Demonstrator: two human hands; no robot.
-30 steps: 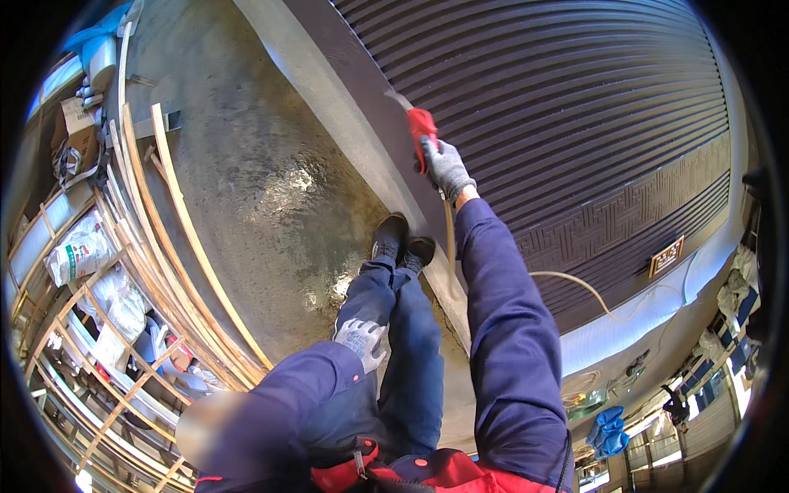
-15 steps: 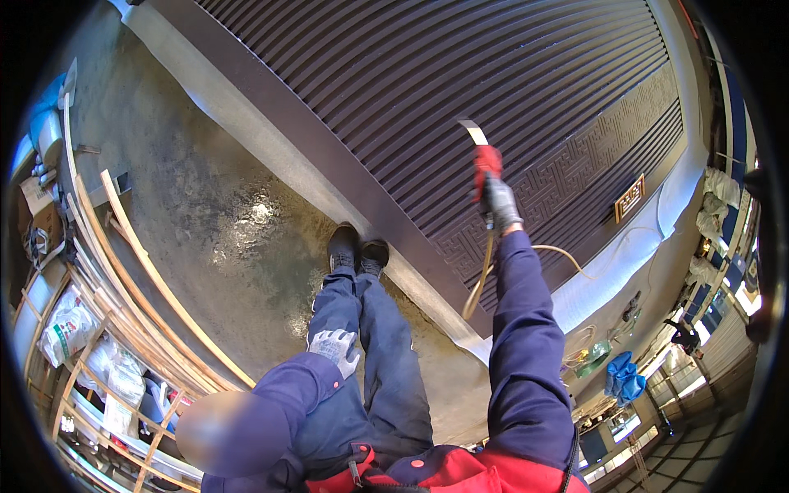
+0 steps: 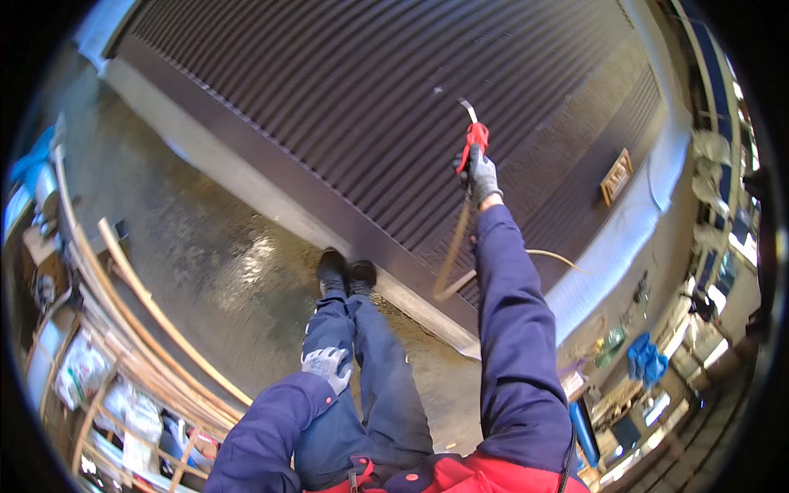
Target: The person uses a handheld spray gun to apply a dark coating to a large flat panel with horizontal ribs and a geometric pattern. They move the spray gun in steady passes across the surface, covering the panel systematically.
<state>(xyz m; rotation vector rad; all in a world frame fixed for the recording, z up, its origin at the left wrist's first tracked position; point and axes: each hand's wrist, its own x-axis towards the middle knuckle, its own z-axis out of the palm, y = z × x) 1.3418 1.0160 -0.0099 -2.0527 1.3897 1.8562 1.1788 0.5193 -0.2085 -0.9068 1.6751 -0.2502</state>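
My right hand [image 3: 478, 174], in a grey and black glove, is wrapped round the handle of a red air blow gun [image 3: 477, 136] above a large dark brown ribbed panel [image 3: 320, 123]. The gun's curved silver nozzle [image 3: 468, 110] points away from me over the ribs. From the handle a yellowish hose [image 3: 457, 238] hangs down and loops beside my right sleeve. My left hand [image 3: 329, 366], in a light grey glove, lies on my thigh with its fingers stretched out, holding nothing.
A small wooden-framed piece [image 3: 616, 177] lies at the panel's right side. Pale sheeting [image 3: 604, 263] borders the panel. Long wooden strips [image 3: 156, 316] curve along the left, near bagged items [image 3: 82, 370]. My shoes [image 3: 347, 271] stand by the panel's near edge. A blue bundle [image 3: 647, 359] lies at right.
My right hand and the blow gun have shifted slightly left, and the nozzle is turned differently. The hose has swung left. The whole view has shifted a little; my left hand stays on my thigh.
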